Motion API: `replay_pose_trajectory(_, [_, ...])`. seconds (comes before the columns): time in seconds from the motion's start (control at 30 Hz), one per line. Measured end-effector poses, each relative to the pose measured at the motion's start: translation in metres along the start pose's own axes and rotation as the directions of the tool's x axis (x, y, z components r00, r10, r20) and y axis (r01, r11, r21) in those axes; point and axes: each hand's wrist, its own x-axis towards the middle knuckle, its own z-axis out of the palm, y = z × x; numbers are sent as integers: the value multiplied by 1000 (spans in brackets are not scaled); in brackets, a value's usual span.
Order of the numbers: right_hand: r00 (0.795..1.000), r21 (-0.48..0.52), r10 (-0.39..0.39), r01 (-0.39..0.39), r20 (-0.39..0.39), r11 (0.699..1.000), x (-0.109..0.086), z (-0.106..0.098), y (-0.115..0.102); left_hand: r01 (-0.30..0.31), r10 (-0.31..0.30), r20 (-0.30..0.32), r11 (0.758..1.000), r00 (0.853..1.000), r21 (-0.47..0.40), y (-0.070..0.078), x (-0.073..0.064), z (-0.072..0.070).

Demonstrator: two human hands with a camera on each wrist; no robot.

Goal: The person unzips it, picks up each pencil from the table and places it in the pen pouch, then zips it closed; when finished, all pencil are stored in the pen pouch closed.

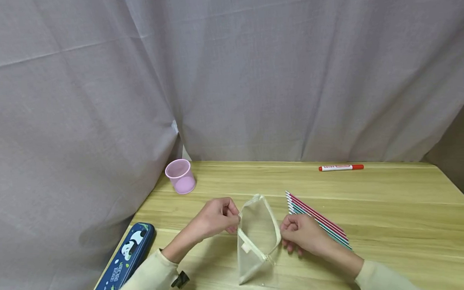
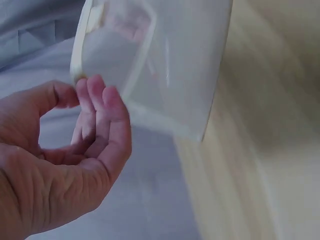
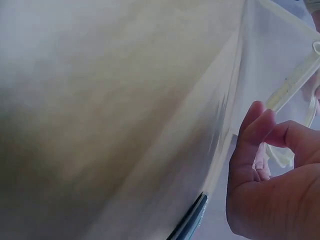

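A see-through mesh zipper pouch [image 1: 255, 257] with cream edging stands mouth upward over the table, its opening spread wide. My left hand [image 1: 218, 216] pinches the left side of its rim between thumb and fingertips. On the opposite side, my right hand [image 1: 305, 234] pinches the zipper edge [image 3: 295, 82], seen closely in the right wrist view. A small pale tag [image 1: 246, 247] sits below the rim. Just beyond my right hand lies a row of pencils [image 1: 315, 214], red and green, partly covered by that hand and forearm.
A pink cup [image 1: 184, 183] stands at the table's back left. The dark blue panda pencil case [image 1: 124, 259] lies along the left edge, beside my left sleeve. Toward the back right is a red-and-white marker [image 1: 341, 167]. Grey curtains [image 1: 245, 76] border the wooden table [image 1: 403, 207].
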Motion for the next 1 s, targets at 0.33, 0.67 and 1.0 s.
replay_pose_trajectory(0.33, [991, -185, -90, 106, 96, 977, 13, -27, -13, 52, -57, -29, 986, 998, -160, -13, 14, 24])
replay_pose_trajectory(0.67, [995, -207, -68, 81, 69, 975, 30, -105, 5, 88, -95, -20, 973, 995, -211, -21, 28, 38])
replay_pose_trajectory(1.0, [993, -73, 17, -8, 118, 997, 46, -149, 45, 71, -78, -19, 970, 997, -231, -20, 33, 44])
